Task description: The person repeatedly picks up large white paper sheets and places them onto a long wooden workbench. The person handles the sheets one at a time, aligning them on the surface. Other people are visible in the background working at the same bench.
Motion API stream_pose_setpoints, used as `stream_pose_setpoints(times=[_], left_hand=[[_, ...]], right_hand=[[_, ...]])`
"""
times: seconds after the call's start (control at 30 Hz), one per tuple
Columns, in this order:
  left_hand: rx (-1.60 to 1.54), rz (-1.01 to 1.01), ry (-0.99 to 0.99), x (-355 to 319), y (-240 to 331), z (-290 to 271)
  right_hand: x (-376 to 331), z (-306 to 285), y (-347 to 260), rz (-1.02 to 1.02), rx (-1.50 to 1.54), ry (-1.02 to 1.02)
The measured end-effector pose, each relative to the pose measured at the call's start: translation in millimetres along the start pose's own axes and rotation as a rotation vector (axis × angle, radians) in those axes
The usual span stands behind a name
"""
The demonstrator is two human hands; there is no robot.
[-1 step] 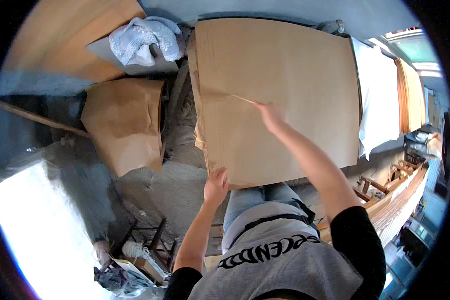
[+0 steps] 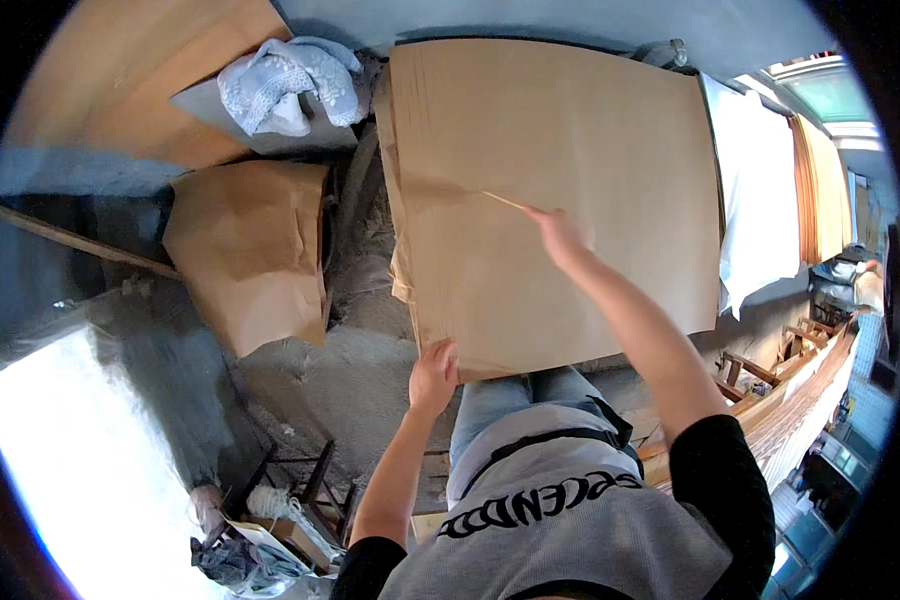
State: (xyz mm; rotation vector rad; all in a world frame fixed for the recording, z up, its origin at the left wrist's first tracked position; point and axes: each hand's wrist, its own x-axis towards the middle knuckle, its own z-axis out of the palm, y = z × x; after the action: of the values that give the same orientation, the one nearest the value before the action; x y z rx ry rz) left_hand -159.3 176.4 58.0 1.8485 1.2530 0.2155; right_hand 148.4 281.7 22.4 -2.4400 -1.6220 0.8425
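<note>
Paper stack [image 2: 610, 140], brown, lay flat before us.
Our right hand [image 2: 564, 240] had its grip closed on one thin stick [image 2: 503, 200], slanting across the stack's left half; our left hand [image 2: 434, 376] touched the near left corner, its grip partly hidden, closure we could not tell.

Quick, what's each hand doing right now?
Left hand: at the brown paper's near left corner; can't tell if its grip is closed.
Right hand: closed, holding a thin stick.
</note>
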Motion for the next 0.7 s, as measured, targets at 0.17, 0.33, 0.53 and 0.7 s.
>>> stream_pose_setpoints(times=[0.17, 0.33, 0.53, 0.7], left_hand=[[-0.103, -0.071, 0.082, -2, -4, 7], [-0.452, -0.235, 0.123, 6, -1, 7], [-0.477, -0.335, 0.217, -17, -38, 4], [-0.981, -0.525, 0.195, -7, -51, 23]], right_hand=[[-14, -51, -50, -0.070, -0.413, -0.001], [-7, -26, -116, -0.175, -0.369, -0.030], [-4, -26, -30, -0.174, -0.268, 0.055], [-15, -42, -89, -0.217, -0.507, -0.007]])
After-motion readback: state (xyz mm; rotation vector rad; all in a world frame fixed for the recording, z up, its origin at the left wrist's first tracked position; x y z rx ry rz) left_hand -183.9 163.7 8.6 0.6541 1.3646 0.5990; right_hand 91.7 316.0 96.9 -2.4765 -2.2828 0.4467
